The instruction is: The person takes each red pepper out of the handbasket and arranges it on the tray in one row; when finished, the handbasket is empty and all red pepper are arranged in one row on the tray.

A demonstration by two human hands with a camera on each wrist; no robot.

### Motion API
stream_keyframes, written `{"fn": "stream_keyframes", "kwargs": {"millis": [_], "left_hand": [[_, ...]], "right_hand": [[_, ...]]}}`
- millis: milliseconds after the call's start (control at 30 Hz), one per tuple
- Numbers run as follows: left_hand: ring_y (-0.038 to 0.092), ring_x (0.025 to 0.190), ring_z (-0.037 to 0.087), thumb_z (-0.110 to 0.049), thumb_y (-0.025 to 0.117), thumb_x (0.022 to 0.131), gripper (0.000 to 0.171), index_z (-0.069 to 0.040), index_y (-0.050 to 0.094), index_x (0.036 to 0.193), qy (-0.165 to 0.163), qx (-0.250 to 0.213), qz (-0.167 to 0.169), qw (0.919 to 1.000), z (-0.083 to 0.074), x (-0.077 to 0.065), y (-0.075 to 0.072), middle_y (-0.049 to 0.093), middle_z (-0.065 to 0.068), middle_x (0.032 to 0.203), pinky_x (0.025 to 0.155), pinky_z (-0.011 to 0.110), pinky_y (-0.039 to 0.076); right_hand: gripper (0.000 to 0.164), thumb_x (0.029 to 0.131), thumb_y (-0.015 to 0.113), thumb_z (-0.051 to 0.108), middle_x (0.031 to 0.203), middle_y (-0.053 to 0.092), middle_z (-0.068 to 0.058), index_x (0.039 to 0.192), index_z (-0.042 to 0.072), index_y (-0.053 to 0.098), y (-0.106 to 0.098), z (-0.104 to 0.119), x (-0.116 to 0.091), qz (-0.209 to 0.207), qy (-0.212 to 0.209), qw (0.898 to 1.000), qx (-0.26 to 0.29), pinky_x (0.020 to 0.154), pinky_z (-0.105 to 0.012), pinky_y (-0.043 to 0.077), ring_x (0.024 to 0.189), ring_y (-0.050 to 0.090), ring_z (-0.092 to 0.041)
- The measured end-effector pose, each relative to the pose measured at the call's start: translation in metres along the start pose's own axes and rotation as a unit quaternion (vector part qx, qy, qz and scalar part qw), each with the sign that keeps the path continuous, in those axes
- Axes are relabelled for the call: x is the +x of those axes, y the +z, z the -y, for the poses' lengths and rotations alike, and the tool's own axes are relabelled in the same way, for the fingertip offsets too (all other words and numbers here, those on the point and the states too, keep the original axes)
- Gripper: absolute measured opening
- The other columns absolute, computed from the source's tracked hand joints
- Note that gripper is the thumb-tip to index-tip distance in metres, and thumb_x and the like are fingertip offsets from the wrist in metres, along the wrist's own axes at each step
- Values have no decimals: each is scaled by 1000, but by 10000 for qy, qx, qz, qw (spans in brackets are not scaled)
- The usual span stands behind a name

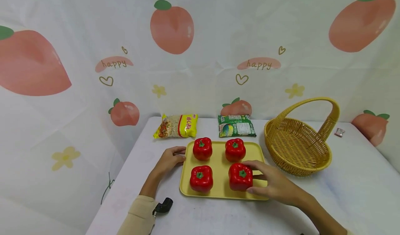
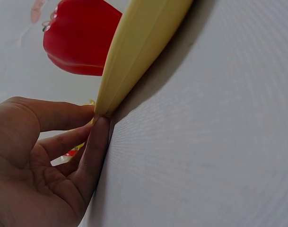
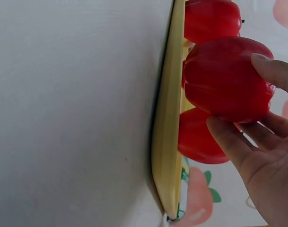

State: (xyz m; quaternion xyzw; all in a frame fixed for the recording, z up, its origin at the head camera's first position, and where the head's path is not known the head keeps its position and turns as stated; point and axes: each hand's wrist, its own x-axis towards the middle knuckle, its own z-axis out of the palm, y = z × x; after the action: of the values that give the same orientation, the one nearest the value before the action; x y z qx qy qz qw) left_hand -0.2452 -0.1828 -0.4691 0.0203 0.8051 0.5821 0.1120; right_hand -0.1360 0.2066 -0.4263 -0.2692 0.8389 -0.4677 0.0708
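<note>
A yellow tray (image 1: 218, 193) lies on the white table with red bell peppers in two rows. My left hand (image 1: 168, 161) is at the tray's left edge; in the left wrist view its thumb and fingers (image 2: 94, 151) pinch the rim. With thumb and fingers around its right side, my right hand (image 1: 273, 183) grips the front right bell pepper (image 1: 240, 177). Whether that pepper touches the tray I cannot tell. The other peppers sit at back left (image 1: 202, 149), back right (image 1: 235, 150) and front left (image 1: 201, 179), each with a green stem.
To the right of the tray stands a wicker basket (image 1: 322, 156) with a tall handle. Behind the tray lie a yellow pasta bag (image 1: 178, 126) and a green packet (image 1: 236, 126). A small wrapped item (image 1: 339, 132) lies at the far right. A printed cloth hangs behind the table.
</note>
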Motion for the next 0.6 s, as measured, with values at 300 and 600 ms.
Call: {"fn": "stream_keyframes", "kwargs": {"millis": [300,600], "left_hand": [[71,106,19,-2,65,97,47,3,62,143,-44,-16,-23,10000,0,1,0,69,18,131,90,32,63],[71,106,20,-3,65,98,46,3,62,144,-34,-26,-17,10000,1,0,-1,69,19,131,90,32,63]], "right_hand": [[67,92,84,28,148,59,-10,150,13,53,3,-2,3,139,154,9996,201,98,-41,61,132,60,-33],[67,93,82,27,149,58,-11,150,12,53,6,-4,4,289,291,9988,283,99,-42,61,133,58,-36]]}}
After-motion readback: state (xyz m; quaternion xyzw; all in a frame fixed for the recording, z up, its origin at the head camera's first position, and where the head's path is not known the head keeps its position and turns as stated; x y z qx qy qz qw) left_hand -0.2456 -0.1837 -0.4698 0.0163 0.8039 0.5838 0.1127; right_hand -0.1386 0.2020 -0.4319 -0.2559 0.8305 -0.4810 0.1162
